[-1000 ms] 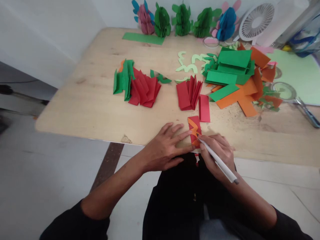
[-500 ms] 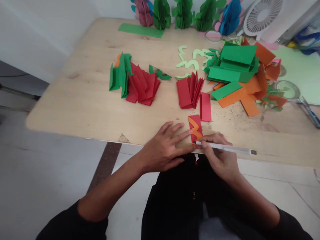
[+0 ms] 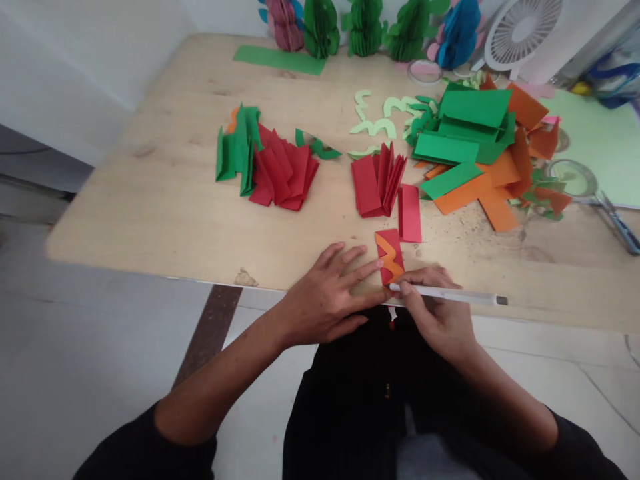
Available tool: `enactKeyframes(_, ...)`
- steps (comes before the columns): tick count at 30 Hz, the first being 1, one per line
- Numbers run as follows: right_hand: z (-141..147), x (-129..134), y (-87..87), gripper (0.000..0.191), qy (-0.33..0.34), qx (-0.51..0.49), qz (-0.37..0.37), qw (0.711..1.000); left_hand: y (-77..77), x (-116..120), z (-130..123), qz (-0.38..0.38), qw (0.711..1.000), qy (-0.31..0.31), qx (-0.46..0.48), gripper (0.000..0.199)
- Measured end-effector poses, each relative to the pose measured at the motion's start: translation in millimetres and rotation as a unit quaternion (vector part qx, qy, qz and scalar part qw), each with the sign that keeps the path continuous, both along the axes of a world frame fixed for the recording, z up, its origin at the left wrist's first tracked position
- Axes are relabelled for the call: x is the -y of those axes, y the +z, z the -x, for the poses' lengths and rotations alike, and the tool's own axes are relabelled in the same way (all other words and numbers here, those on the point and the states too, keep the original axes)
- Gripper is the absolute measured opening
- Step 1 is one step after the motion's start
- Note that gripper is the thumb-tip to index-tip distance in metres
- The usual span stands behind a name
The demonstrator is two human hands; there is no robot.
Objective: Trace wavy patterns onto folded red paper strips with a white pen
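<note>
At the table's front edge lies a small red paper piece with an orange wavy cutout on top. My left hand is spread flat, its fingertips pressing on the cutout and the lower edge of the red piece. Pinched in my right hand is a white pen, its tip at the bottom of the cutout. Just behind, a folded red strip lies beside a fanned stack of red folded papers.
Farther left are more red papers and green folded papers. Green papers and orange papers pile up at right, near a tape roll and scissors. Paper figures and a white fan line the back.
The pen in my right hand has shifted very slightly, its tip staying near the cutout's lower end. The whole view has moved a little; my left hand keeps its place on the paper.
</note>
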State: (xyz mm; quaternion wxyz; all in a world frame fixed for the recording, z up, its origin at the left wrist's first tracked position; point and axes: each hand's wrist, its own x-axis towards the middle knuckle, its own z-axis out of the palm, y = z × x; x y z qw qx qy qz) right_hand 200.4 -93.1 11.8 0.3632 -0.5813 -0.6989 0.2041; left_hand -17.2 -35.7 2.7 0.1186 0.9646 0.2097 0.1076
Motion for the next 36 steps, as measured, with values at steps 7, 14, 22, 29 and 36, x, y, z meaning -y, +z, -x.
enactKeyframes(7,1.7,0.1,0.2,0.011,-0.01,0.002,-0.007,1.0,0.4,0.8,-0.2,-0.005,1.0,0.006,0.005,0.047)
enactKeyframes(14,1.8,0.9,-0.7,0.012,-0.031,-0.002,0.004,0.999,0.9,0.1,-0.3,-0.001,1.0,0.002,-0.001,0.049)
enactKeyframes(22,0.0,-0.3,-0.4,0.011,-0.044,0.003,-0.002,0.999,1.3,0.2,-0.2,0.008,1.0,0.007,-0.007,0.049)
enactKeyframes(29,-2.4,-2.0,0.1,0.012,-0.05,0.01,-0.017,0.999,1.4,0.6,-0.3,0.015,1.0,0.006,-0.01,0.046)
enactKeyframes(36,-3.1,-2.5,0.3,0.012,-0.057,0.008,-0.021,0.998,0.4,0.7,-0.1,0.018,1.0,0.007,-0.001,0.044)
